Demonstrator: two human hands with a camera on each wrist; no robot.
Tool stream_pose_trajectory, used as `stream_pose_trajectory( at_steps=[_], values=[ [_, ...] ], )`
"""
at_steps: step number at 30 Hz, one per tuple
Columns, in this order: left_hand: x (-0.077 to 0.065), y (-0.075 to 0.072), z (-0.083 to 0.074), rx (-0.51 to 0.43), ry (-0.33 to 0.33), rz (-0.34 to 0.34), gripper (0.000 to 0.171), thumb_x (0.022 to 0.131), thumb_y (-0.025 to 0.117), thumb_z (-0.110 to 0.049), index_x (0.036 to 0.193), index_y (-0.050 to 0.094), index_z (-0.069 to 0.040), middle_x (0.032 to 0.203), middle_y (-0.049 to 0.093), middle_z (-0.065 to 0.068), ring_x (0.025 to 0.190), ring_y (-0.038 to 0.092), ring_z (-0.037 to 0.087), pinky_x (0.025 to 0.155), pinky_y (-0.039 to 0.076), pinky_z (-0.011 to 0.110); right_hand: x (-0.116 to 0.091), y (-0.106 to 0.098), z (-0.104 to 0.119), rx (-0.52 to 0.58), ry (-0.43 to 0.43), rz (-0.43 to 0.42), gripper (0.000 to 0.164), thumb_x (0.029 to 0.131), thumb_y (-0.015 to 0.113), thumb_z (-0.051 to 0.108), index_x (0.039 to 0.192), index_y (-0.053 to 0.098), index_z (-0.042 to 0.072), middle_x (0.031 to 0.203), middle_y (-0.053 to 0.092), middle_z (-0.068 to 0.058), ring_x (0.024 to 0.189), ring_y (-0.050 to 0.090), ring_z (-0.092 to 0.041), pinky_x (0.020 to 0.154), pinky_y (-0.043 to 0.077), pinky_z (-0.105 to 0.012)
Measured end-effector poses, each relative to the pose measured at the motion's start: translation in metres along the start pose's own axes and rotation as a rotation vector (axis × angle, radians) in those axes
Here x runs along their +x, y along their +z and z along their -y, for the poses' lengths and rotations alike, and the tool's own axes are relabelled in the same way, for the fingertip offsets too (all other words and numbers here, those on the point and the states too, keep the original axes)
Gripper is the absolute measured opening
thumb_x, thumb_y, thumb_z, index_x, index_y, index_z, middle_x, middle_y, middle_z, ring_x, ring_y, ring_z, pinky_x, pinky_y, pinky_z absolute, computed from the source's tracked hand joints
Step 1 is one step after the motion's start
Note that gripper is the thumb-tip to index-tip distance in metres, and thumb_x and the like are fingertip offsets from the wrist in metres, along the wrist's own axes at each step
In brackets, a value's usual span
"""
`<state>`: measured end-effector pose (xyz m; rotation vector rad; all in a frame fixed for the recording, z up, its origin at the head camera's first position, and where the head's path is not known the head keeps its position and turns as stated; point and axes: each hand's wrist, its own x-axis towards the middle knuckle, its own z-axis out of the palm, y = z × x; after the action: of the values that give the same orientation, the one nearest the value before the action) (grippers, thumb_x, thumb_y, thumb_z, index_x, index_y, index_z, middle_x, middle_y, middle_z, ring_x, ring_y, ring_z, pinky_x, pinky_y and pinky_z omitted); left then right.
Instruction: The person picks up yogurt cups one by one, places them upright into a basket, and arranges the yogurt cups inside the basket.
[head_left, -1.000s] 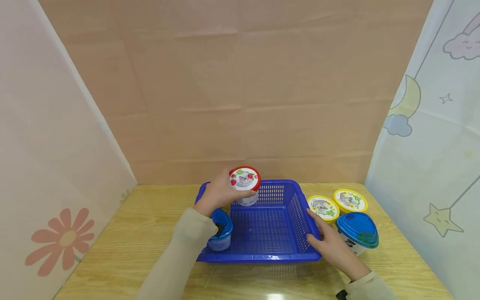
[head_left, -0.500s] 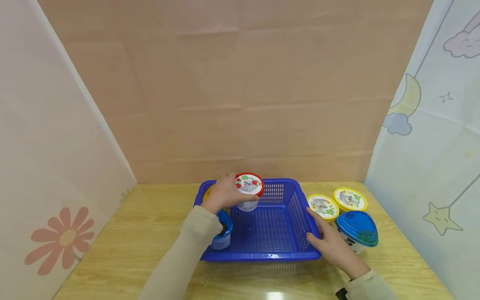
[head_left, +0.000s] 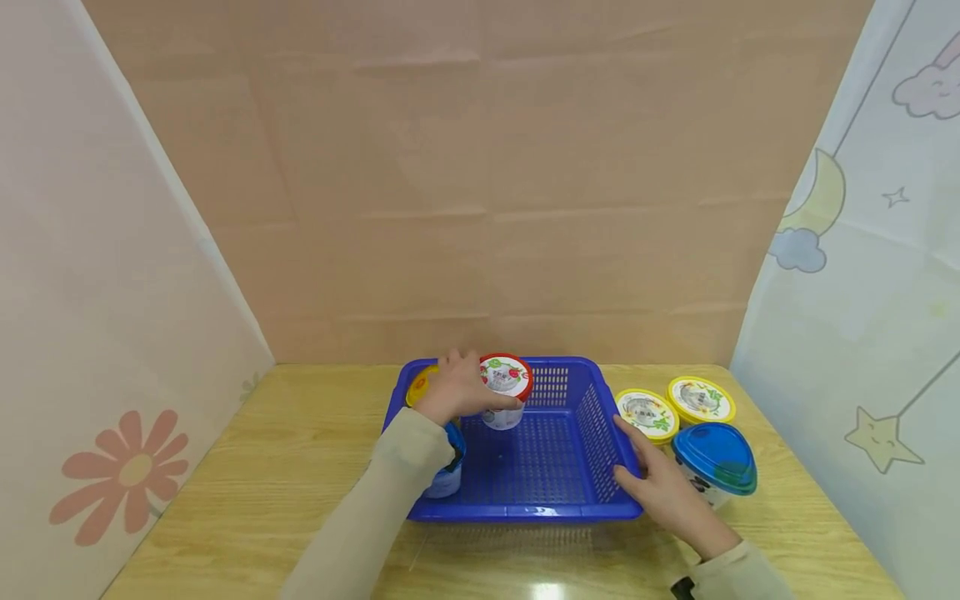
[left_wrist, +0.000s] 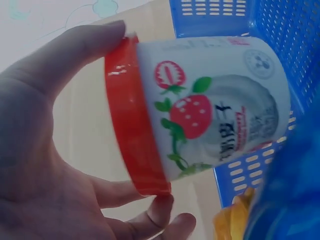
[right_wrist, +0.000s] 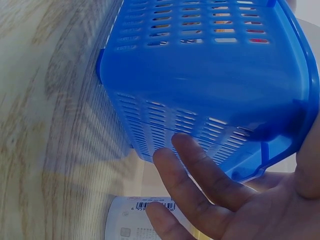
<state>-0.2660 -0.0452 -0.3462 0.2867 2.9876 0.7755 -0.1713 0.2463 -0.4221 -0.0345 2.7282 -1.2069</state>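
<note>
Looks like we're loading, left hand (head_left: 456, 390) pinching the red-lidded tub (head_left: 506, 377), right hand (head_left: 666, 493) gripping the basket (head_left: 517, 512), so probably lower gently.

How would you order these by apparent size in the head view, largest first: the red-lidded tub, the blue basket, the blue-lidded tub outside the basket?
1. Blue basket
2. Blue-lidded tub
3. Red-lidded tub, partly covered by the left hand
</note>
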Motion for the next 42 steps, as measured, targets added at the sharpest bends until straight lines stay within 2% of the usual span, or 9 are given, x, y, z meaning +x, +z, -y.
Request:
stream_pose_trajectory(
  at_steps=[6,12,16,23,37,42],
  values=[
    [0.003,0.004,-0.003,0.055,-0.061,0.047,0.105,0.067,0.084,-0.060,0.145,0.042,-0.004,0.135,0.046,0.022,0.126,0.040,0.043,0.104,0.039,0.060,0.001,-0.001,0.000,-0.010,0.007,-0.003,0.076,0.098,0.060,0.024,0.161,0.018,0.017,0.148,0.040,-0.035,0.126,0.053,-0.049,0.092,0.053,-0.058],
    [0.003,0.011,-0.004,0.110,-0.087,0.047,0.104,0.068,0.086,-0.056,0.145,0.043,-0.002,0.139,0.045,0.022,0.128,0.040,0.043,0.109,0.037,0.060,0.002,0.002,-0.003,-0.001,0.013,-0.002,0.075,0.098,0.060,0.024,0.160,0.019,0.018,0.147,0.043,-0.034,0.125,0.055,-0.046,0.092,0.053,-0.058],
    [0.003,0.017,-0.003,0.127,-0.110,0.070,0.101,0.068,0.086,-0.054,0.144,0.045,-0.001,0.142,0.044,0.023,0.131,0.038,0.043,0.112,0.033,0.062,0.002,0.005,-0.005,0.012,0.020,0.004,0.075,0.097,0.061,0.024,0.160,0.020,0.019,0.147,0.043,-0.034,0.125,0.056,-0.046,0.092,0.053,-0.058],
    [0.002,0.024,-0.003,0.154,-0.126,0.081,0.096,0.067,0.086,-0.056,0.138,0.051,-0.001,0.131,0.051,0.021,0.126,0.042,0.041,0.108,0.038,0.059,0.002,0.006,-0.006,0.003,0.024,0.008,0.075,0.098,0.060,0.026,0.160,0.020,0.018,0.149,0.040,-0.033,0.128,0.052,-0.049,0.093,0.051,-0.060],
    [0.008,0.032,-0.002,0.227,-0.123,0.020,0.091,0.062,0.086,-0.062,0.127,0.059,-0.004,0.117,0.052,0.017,0.113,0.043,0.036,0.096,0.045,0.052,-0.001,0.002,-0.003,0.009,0.003,0.001,0.075,0.098,0.061,0.025,0.160,0.020,0.018,0.148,0.042,-0.034,0.126,0.055,-0.046,0.092,0.053,-0.058],
    [0.009,0.035,-0.006,0.293,-0.115,-0.006,0.078,0.069,0.084,-0.058,0.123,0.065,-0.005,0.112,0.057,0.015,0.110,0.044,0.034,0.095,0.045,0.051,-0.001,0.001,-0.001,0.011,0.002,-0.004,0.075,0.098,0.060,0.025,0.160,0.019,0.017,0.148,0.041,-0.034,0.125,0.054,-0.047,0.091,0.054,-0.058]
  ],
)
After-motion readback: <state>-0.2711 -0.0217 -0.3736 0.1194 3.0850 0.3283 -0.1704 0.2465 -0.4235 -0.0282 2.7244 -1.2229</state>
